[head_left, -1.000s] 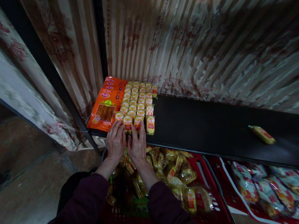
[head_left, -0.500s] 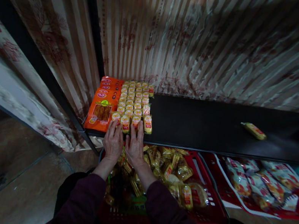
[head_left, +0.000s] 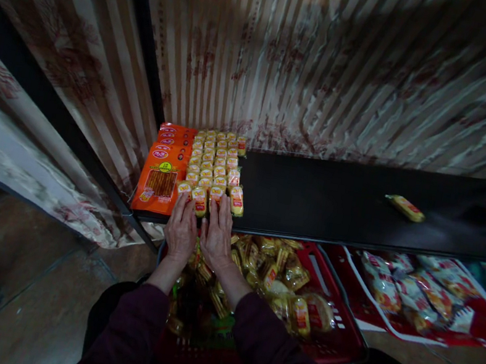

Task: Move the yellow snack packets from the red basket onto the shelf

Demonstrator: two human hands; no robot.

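Observation:
Small yellow wrapped cakes (head_left: 213,161) stand in tight rows at the left end of the black shelf. My left hand (head_left: 181,232) lies at the front of these rows, its fingers stretched out against the front packets. Beside it, my right hand (head_left: 217,237) also has its fingers extended, with the tips touching a front packet in the neighbouring column. Neither hand is wrapped around a packet, though the fingertips partly cover the front ones. Left of the rows are orange snack bags (head_left: 159,176), overlapping front to back.
Below the shelf (head_left: 306,196), a red basket (head_left: 339,343) holds several yellow packets. One yellow packet (head_left: 405,208) lies farther right on the shelf. Another red basket (head_left: 483,328) with white-and-orange bags stands lower right. A black post (head_left: 145,27) and a striped curtain (head_left: 302,60) border the shelf.
The view has shifted slightly, so the shelf's contents appear a little farther left. Both hands stay at the front packets, with barely any movement against them.

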